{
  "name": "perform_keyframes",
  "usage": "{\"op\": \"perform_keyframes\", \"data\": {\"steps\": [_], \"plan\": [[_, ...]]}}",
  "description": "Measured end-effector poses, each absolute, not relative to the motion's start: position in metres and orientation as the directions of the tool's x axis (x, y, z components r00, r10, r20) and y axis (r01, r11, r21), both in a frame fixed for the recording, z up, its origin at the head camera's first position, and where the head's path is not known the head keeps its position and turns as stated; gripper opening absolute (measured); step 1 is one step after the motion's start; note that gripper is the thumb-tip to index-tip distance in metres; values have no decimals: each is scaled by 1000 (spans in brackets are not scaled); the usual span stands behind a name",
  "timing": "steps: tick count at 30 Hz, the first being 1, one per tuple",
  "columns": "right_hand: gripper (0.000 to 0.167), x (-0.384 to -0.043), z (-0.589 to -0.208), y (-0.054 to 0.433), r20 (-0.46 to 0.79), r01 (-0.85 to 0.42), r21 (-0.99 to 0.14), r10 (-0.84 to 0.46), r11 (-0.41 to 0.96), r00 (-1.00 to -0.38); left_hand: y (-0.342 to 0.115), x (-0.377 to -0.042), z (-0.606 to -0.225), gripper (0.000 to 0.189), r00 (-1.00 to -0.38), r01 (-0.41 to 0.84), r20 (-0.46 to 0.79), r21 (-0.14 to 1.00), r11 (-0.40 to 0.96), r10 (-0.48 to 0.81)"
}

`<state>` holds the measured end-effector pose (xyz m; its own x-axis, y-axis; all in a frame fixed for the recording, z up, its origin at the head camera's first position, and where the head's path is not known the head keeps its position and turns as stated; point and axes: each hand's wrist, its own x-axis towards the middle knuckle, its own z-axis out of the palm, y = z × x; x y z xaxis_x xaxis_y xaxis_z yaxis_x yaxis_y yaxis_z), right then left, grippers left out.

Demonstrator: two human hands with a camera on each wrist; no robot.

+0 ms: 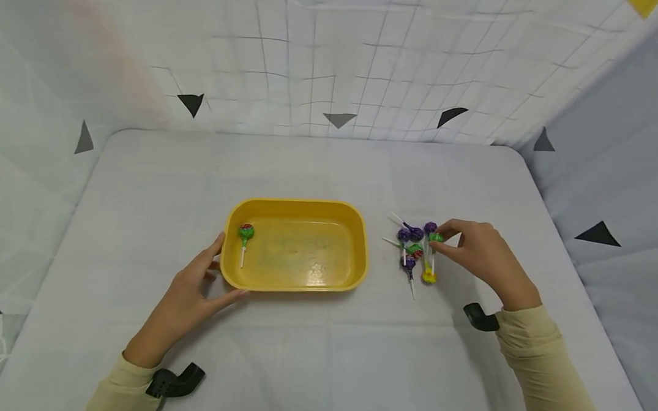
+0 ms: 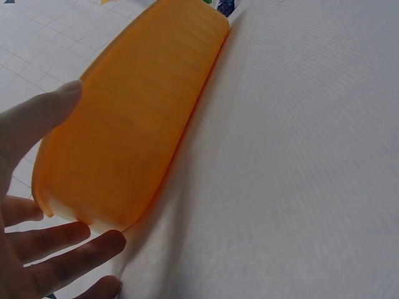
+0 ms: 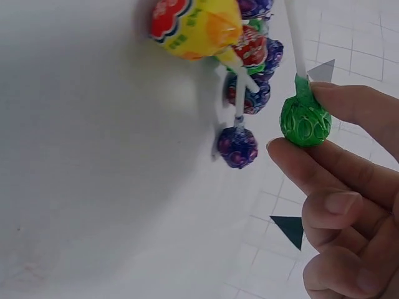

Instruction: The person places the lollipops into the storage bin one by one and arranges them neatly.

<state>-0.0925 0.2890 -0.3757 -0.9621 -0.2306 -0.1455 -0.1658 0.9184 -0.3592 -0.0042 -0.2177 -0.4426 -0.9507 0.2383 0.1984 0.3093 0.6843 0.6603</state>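
Note:
Between thumb and fingertips, my right hand [image 1: 478, 255] pinches a green-wrapped lollipop [image 3: 305, 121] by its head; its white stick shows in the right wrist view. Close by lies a loose pile of lollipops: purple ones [image 3: 237, 147], a yellow one [image 1: 429, 275] and a green and red one [image 1: 415, 251]. My left hand [image 1: 187, 297] rests against the near left corner of a yellow tray [image 1: 292, 289], thumb along the front wall and fingers, fairly straight, at the left end. Inside the tray, at its left, is one green and red lollipop [image 1: 246, 231].
A white cloth covers the table [image 1: 322, 352], and the tray stands left of the pile. White sheets with dark triangle marks [image 1: 192, 104] hang behind and at the sides. Each wrist carries a black strap mount [image 1: 175, 383].

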Motion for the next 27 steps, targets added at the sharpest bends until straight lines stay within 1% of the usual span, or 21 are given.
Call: {"op": "perform_keyframes", "data": {"steps": [8,18,27], "plan": [[26,-92,-367,281,-115,-188,-371,-246,909,-962,-217,-5,-444,115,-944,330,220,653,682,246],[25,-94,-352,264,-98,-225,-373,-279,900,-955,-217,-4,-442,114,-945,326,220,648,688,241],[27,-99,-339,241,-93,-252,-367,-305,895,-948,-216,-5,-442,114,-946,324,220,646,691,238]]}}
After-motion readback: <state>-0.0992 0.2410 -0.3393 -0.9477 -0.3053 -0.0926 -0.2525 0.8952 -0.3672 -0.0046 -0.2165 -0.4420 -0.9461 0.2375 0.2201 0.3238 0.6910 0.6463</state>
